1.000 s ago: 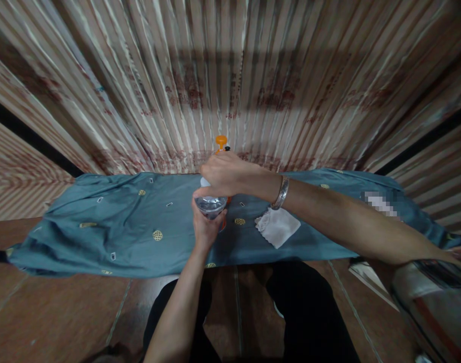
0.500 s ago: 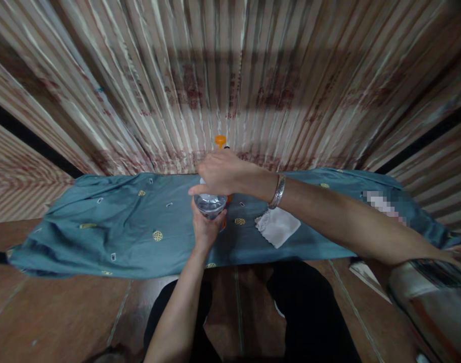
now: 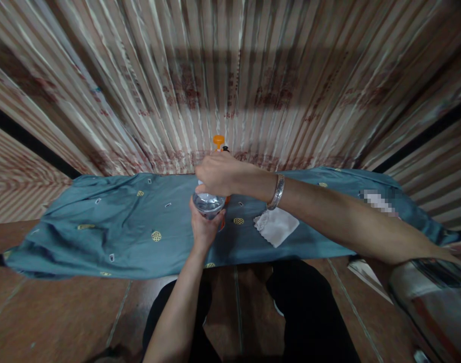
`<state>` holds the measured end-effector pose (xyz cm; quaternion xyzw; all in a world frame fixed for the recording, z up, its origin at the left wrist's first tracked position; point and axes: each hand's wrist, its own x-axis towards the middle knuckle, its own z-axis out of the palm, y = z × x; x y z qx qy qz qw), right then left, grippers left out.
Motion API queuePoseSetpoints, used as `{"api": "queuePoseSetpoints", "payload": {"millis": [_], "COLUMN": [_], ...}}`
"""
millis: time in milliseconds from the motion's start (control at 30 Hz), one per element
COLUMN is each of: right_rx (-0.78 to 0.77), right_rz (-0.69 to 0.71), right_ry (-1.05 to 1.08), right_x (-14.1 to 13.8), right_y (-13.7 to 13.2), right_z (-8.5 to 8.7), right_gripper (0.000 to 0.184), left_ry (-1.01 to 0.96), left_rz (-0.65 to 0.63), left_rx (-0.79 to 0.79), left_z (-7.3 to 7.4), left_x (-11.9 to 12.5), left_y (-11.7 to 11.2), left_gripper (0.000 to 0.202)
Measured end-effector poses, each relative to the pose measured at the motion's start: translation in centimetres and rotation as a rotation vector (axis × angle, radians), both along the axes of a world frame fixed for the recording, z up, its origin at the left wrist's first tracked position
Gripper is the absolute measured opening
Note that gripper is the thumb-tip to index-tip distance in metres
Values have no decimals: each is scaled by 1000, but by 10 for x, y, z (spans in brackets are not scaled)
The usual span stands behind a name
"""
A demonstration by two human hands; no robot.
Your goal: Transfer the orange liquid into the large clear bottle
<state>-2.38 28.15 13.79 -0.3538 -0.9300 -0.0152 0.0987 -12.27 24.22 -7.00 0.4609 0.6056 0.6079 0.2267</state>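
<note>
My left hand (image 3: pixel 204 229) is wrapped around the side of a clear round plastic container (image 3: pixel 209 202), held upright above the cloth. My right hand (image 3: pixel 218 174) reaches across from the right and lies over the container's far edge, its fingers curled. A small white piece (image 3: pixel 200 183) shows beneath the fingers; what they grip is hidden. Just beyond the right hand, an orange piece with a wide round top (image 3: pixel 218 141) and a small black knob (image 3: pixel 225 148) stick up. Another orange thing (image 3: pixel 221 222) shows partly beside my left hand, mostly covered.
A blue-green patterned cloth (image 3: pixel 132 227) covers the low table. On it, right of the hands, lies a small white fabric pouch (image 3: pixel 276 227). A pixelated pale item (image 3: pixel 379 201) is at the far right. A pleated striped curtain (image 3: pixel 230 75) hangs behind.
The right thumb has drawn in from the left side of the container, and the hand has turned slightly. The left hand keeps its hold. The view has shifted a little.
</note>
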Motion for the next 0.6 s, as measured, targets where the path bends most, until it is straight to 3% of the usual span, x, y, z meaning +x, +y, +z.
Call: {"api": "queuePoseSetpoints", "payload": {"millis": [100, 200, 267, 333, 433, 533, 600], "right_rx": [42, 33, 40, 35, -139, -544, -708], "right_rz": [59, 37, 13, -18, -80, -139, -249], "right_ry": [-188, -184, -142, 46, 370, 672, 772], "right_x": [-1, 5, 19, 41, 80, 103, 102], "right_y": [-1, -4, -7, -12, -26, -43, -55], "right_z": [9, 25, 32, 26, -15, -89, -142], "right_gripper": [16, 14, 17, 21, 27, 28, 32], "left_ry": [13, 24, 29, 35, 47, 56, 59], "left_rz": [7, 13, 10, 7, 11, 8, -4], "left_rx": [1, -6, -8, -9, -17, -22, -16], "left_z": [0, 0, 0, 1, 3, 6, 7], "left_x": [-1, -1, -1, -1, -1, -1, -2], "left_y": [0, -1, -1, -1, -2, -4, -5], "left_gripper": [101, 100, 99, 98, 101, 105, 107]}}
